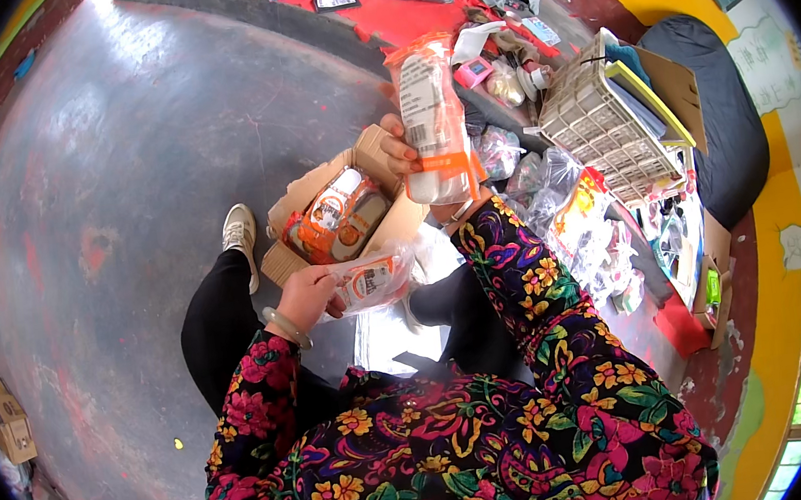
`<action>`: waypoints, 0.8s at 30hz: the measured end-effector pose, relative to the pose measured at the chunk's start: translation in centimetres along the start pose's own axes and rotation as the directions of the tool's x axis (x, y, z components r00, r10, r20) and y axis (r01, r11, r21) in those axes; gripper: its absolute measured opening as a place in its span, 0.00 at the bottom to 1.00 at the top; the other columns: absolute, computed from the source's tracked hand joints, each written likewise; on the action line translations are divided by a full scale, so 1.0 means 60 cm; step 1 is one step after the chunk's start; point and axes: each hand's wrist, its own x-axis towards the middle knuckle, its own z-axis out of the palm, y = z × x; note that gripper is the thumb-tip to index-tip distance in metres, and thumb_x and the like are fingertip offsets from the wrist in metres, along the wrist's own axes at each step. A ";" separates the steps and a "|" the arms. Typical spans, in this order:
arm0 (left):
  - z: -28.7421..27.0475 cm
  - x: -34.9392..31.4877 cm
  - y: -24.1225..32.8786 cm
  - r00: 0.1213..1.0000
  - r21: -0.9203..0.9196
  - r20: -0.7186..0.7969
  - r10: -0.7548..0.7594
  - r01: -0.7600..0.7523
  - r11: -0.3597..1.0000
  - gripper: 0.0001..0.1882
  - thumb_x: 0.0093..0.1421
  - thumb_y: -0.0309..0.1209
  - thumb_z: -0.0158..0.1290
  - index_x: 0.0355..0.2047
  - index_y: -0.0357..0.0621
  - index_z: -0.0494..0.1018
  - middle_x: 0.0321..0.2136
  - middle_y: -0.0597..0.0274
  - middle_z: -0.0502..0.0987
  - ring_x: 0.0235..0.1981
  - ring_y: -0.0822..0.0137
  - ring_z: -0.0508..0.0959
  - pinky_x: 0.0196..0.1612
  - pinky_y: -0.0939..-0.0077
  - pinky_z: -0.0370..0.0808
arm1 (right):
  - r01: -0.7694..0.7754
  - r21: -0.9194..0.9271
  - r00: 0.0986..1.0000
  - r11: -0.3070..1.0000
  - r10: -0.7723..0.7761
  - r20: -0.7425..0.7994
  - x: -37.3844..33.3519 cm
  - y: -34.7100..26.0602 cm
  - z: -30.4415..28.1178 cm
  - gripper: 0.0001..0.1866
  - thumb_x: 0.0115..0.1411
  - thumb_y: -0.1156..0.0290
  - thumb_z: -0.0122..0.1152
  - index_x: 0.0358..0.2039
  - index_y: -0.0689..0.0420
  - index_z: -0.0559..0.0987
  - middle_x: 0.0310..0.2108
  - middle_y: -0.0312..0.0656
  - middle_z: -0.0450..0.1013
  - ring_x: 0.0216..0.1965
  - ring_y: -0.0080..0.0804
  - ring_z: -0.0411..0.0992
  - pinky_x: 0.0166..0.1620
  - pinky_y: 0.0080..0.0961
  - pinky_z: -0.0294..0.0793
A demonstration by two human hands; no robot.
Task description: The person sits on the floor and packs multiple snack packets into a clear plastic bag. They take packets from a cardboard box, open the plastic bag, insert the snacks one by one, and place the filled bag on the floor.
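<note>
My right hand (402,148) holds up a clear plastic-wrapped bottle with orange trim (432,120), upright above an open cardboard box (380,151). The box rests on my lap and holds an orange and white packaged item (338,215). My left hand (306,297) grips a small plastic-wrapped packet (374,278) at the box's near edge. Both sleeves are dark with a bright flower print.
A white plastic crate (594,122) holding flat items stands to the right. Loose plastic bags (549,181) and small goods lie around it. Folded cardboard boxes (6,418) sit at the far left on the grey floor (118,162). A red mat (405,15) lies ahead.
</note>
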 end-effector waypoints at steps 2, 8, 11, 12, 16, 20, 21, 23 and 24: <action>0.001 -0.003 0.002 1.000 -0.013 0.005 0.001 -0.001 1.000 0.10 0.55 0.28 0.42 0.27 0.32 0.69 0.16 0.56 0.71 0.15 0.68 0.72 0.20 0.78 0.70 | 0.048 0.000 0.998 0.999 -0.048 -0.049 -0.002 0.007 0.026 0.30 0.57 0.47 0.41 0.55 0.50 0.57 0.28 0.45 0.63 0.17 0.31 0.62 0.16 0.26 0.65; 0.006 -0.003 0.008 1.000 0.004 0.000 0.020 -0.020 1.000 0.11 0.56 0.29 0.40 0.28 0.31 0.68 0.16 0.56 0.71 0.16 0.67 0.72 0.21 0.78 0.71 | 0.222 -0.243 0.825 0.944 -0.315 -0.469 -0.011 -0.003 -0.023 0.22 0.53 0.57 0.56 0.43 0.57 0.67 0.30 0.40 0.66 0.25 0.29 0.65 0.22 0.21 0.69; 0.002 -0.002 0.003 1.000 0.015 -0.009 0.019 -0.019 1.000 0.11 0.57 0.29 0.40 0.29 0.31 0.68 0.16 0.56 0.71 0.15 0.67 0.72 0.21 0.78 0.71 | 0.090 -0.401 0.720 0.912 -0.338 -0.606 -0.008 -0.006 -0.048 0.15 0.57 0.70 0.48 0.46 0.53 0.66 0.45 0.42 0.67 0.42 0.33 0.69 0.42 0.38 0.72; 0.000 -0.002 0.001 1.000 0.018 -0.011 0.018 -0.018 1.000 0.11 0.57 0.29 0.40 0.29 0.31 0.68 0.16 0.56 0.71 0.15 0.67 0.72 0.20 0.78 0.71 | 0.106 -0.409 0.724 0.907 -0.352 -0.593 -0.007 -0.002 -0.045 0.15 0.57 0.72 0.46 0.47 0.52 0.66 0.45 0.41 0.66 0.44 0.34 0.68 0.45 0.40 0.69; 0.000 -0.002 -0.001 1.000 -0.005 -0.016 0.027 -0.027 1.000 0.11 0.57 0.29 0.41 0.28 0.31 0.68 0.16 0.56 0.71 0.15 0.67 0.72 0.20 0.78 0.71 | 0.152 -0.416 0.756 0.897 -0.376 -0.536 -0.006 0.008 -0.028 0.16 0.59 0.75 0.41 0.49 0.54 0.62 0.48 0.40 0.64 0.48 0.35 0.64 0.51 0.42 0.63; 0.003 -0.003 0.005 0.999 0.000 -0.030 0.021 -0.021 1.000 0.12 0.57 0.30 0.41 0.28 0.31 0.68 0.16 0.56 0.71 0.15 0.67 0.73 0.20 0.78 0.71 | 0.145 -0.449 0.767 0.882 -0.387 -0.512 -0.003 0.004 -0.025 0.16 0.60 0.76 0.39 0.50 0.54 0.61 0.48 0.40 0.64 0.48 0.35 0.63 0.51 0.40 0.63; 0.003 -0.003 0.005 0.999 -0.007 -0.035 0.018 -0.019 1.000 0.12 0.57 0.30 0.41 0.28 0.31 0.68 0.16 0.56 0.71 0.15 0.67 0.73 0.20 0.78 0.71 | 0.139 -0.455 0.770 0.880 -0.385 -0.509 -0.004 0.004 -0.022 0.16 0.60 0.76 0.39 0.49 0.55 0.61 0.48 0.40 0.64 0.48 0.35 0.63 0.51 0.40 0.63; 0.003 -0.002 0.003 0.999 -0.018 -0.041 0.023 -0.024 1.000 0.11 0.57 0.30 0.41 0.28 0.32 0.68 0.15 0.57 0.71 0.16 0.68 0.73 0.20 0.79 0.71 | 0.127 -0.467 0.775 0.875 -0.381 -0.505 -0.006 0.002 -0.015 0.16 0.60 0.76 0.39 0.49 0.55 0.62 0.47 0.40 0.64 0.48 0.35 0.64 0.51 0.40 0.63; 0.003 -0.002 -0.001 0.999 -0.024 -0.041 0.021 -0.022 0.999 0.11 0.57 0.30 0.41 0.28 0.33 0.68 0.15 0.57 0.71 0.16 0.68 0.73 0.20 0.79 0.71 | 0.123 -0.462 0.775 0.878 -0.376 -0.507 -0.008 0.003 -0.015 0.16 0.59 0.76 0.40 0.49 0.55 0.62 0.47 0.40 0.64 0.48 0.35 0.64 0.50 0.39 0.64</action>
